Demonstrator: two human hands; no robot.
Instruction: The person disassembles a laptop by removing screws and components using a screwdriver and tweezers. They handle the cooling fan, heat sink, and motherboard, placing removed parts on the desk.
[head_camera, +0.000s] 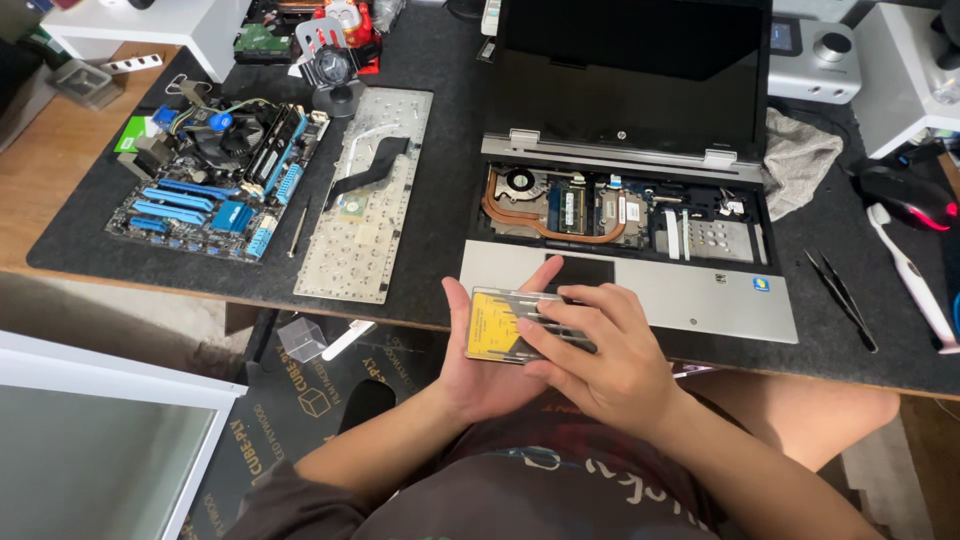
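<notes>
Both your hands hold one clear case (505, 325) with a yellow insert and slim tools inside, just in front of the laptop's (640, 200) palm rest. Your left hand (475, 350) cups it from beneath and from the left, thumb up along its left edge, clamped on it. Your right hand (600, 355) lies over its right half, fingers (555, 315) closed on the lid. Behind it the laptop sits open with its keyboard out, fan (520, 182) and copper pipe bare. That keyboard (365, 195) lies face down to the left, beside a motherboard (215, 180). Right of the laptop lie tweezers (840, 298), a grey cloth (800, 160) and a mouse (908, 197), all on a dark mat (440, 230).
</notes>
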